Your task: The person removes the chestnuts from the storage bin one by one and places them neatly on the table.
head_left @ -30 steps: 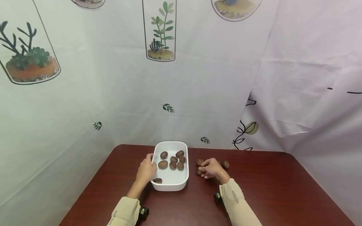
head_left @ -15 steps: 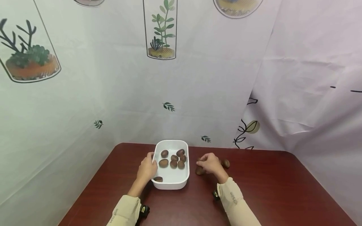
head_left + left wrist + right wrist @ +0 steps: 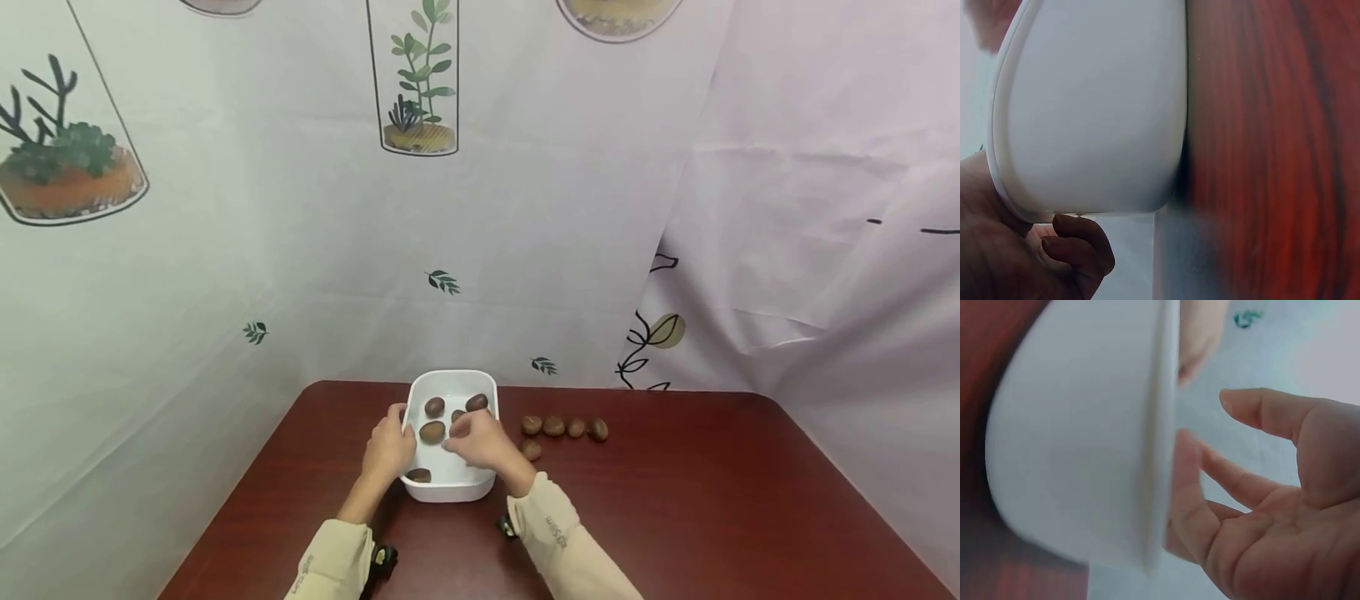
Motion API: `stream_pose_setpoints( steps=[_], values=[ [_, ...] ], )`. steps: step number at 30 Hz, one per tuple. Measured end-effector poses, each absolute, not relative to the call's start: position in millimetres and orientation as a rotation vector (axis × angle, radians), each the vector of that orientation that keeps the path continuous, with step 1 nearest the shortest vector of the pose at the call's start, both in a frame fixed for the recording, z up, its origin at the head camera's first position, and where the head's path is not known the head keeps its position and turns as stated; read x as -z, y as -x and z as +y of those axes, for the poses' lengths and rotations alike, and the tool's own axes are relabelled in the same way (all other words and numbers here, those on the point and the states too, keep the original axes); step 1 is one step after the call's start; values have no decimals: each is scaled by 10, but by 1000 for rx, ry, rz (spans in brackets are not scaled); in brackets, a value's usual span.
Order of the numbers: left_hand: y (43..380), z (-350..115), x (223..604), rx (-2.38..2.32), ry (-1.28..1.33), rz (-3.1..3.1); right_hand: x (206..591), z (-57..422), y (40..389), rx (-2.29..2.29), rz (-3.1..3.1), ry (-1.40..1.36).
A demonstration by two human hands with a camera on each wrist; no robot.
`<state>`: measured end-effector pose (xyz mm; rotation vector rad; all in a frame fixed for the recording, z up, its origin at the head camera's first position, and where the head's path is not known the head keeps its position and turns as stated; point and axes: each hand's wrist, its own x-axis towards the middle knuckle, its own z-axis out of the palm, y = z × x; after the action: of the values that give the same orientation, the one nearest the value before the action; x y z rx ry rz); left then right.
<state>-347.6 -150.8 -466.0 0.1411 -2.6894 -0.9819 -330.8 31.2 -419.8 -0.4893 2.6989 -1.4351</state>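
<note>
A white rectangular tub [image 3: 450,493] stands on the table with several brown chestnuts [image 3: 432,432] inside. My left hand [image 3: 390,446] grips its left rim; in the left wrist view, curled fingers [image 3: 1082,247] show at the tub's end wall. Over the tub's right half is my right hand [image 3: 483,442], hiding some of the chestnuts below it. The right wrist view shows this hand [image 3: 1260,512] with thumb and fingers apart, nothing between them, the fingers reaching over the rim. To the right of the tub, a short row of chestnuts [image 3: 553,426] lies on the table, with one chestnut [image 3: 530,450] nearer me.
The dark red wooden table [image 3: 675,500] extends to both sides of the tub. Behind it hangs a pale printed cloth [image 3: 360,250], reaching down to the table's back edge. Black wrist devices [image 3: 384,560] sit at both sleeve cuffs.
My right hand has left the chestnuts on the table and moved left over the tub, uncovering the row. My left hand keeps its grip on the rim.
</note>
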Motion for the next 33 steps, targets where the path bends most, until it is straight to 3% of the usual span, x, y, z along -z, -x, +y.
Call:
stream_pose_setpoints(
  steps=[8,15,33],
  values=[
    [3484,-1495,4638,986,-115,-2696,4349,64,3297,1269,2613,461],
    [3477,-1517,4635,980,-119,-2699,4472,-26,3362,1460,2431,462],
    [3487,-1536,4685,1003,-112,-2685,4610,-126,3367,1434,2468,669]
  ],
)
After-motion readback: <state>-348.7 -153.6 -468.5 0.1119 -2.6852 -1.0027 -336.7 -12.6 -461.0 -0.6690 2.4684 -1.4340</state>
